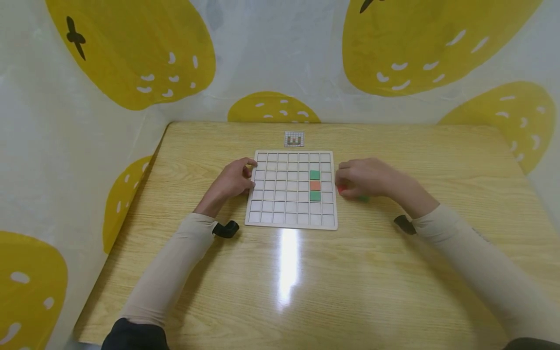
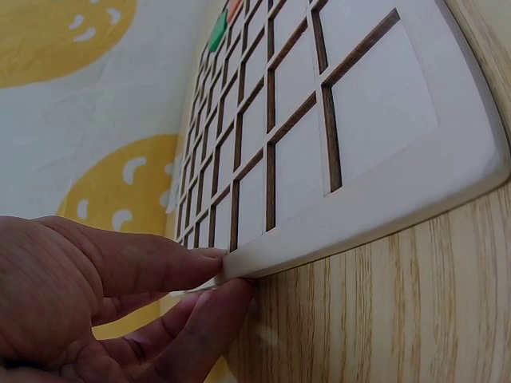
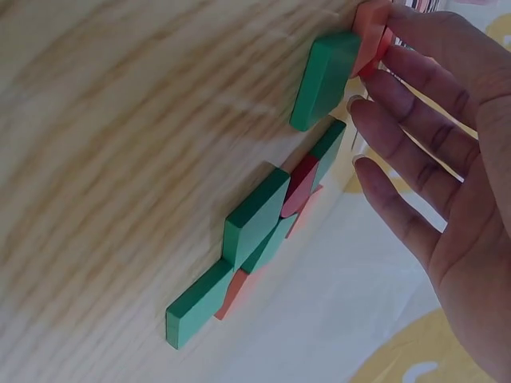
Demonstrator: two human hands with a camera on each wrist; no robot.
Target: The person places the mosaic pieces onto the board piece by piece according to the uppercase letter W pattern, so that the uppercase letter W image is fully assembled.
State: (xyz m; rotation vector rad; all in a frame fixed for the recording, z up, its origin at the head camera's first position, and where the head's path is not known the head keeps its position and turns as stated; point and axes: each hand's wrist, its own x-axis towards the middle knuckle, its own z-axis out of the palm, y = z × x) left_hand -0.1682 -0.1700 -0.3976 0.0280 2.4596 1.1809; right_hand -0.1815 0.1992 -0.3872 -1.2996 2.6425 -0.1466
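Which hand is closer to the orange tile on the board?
Right. The right hand is beside the board, just right of the orange tile; the left hand holds the board's left edge.

The wood-grained table point(image 1: 372, 291) looks glossy, the pale board point(image 1: 291, 185) smooth, the green tiles point(image 3: 257, 209) matt.

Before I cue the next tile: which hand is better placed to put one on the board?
Probably the right hand: its thumb and fingertips are at an orange tile, with loose green tiles close by. The left hand grips the board at its left edge.
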